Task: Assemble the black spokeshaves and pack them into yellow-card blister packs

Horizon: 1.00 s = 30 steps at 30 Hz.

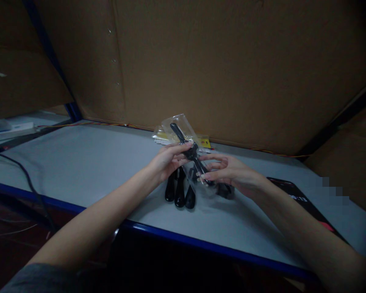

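Observation:
A long black item with a wider middle (190,152) lies inside a clear plastic sleeve (182,122), tilted above the table; I cannot make out its kind. My left hand (171,158) pinches the sleeve and item near the middle, thumb on top. Around the lower end, the fingers of my right hand (221,171) are closed on the same sleeve. Below my hands, several black pieces with rounded ends (179,195) lie side by side on the table, their far ends hidden. Another black item (225,190) lies under my right hand, partly covered.
Clear packets with yellow and white printing (161,137) lie behind my hands on the grey table (103,162). A dark flat object with lit digits (288,193) lies at right. Cardboard (216,69) walls the back. A black cable (24,175) crosses the left edge.

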{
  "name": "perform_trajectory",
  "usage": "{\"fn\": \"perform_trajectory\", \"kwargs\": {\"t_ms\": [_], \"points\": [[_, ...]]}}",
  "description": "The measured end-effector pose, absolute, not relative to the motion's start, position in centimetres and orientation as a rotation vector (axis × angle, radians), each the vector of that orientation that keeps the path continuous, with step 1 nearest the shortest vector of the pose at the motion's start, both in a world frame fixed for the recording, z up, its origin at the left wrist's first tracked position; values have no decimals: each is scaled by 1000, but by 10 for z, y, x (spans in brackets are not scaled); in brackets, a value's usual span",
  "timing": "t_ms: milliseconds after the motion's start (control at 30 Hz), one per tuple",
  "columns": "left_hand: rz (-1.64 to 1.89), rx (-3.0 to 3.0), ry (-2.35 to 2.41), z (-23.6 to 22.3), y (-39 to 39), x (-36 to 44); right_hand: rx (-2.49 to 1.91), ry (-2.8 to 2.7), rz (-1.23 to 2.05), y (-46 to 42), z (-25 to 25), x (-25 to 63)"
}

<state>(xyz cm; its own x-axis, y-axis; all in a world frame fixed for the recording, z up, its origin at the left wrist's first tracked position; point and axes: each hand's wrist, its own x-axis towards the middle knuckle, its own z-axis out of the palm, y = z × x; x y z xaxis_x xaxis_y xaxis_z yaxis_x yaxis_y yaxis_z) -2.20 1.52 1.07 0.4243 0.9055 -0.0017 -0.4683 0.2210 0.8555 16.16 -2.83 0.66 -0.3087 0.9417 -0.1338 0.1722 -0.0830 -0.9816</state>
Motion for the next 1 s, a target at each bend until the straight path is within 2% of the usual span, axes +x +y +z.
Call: {"fn": "perform_trajectory", "kwargs": {"t_ms": [233,467,667,800,900,1000], "points": [[1049,871,567,10,15,-21,-1230,-1404,1505,-31,9,158],[966,851,613,5,15,-20,-849,-1211,1875,-41,20,147],[948,968,682,8,9,-18,-1053,-1370,1679,-41,14,146],[787,866,682,14,13,-22,-1051,-1344,1675,-32,19,163],[640,788,615,15,17,-26,-1069,-1288,1503,-23,27,184],[472,779,530,13,19,-28,-1119,-1470,1297,-20,36,203]]}}
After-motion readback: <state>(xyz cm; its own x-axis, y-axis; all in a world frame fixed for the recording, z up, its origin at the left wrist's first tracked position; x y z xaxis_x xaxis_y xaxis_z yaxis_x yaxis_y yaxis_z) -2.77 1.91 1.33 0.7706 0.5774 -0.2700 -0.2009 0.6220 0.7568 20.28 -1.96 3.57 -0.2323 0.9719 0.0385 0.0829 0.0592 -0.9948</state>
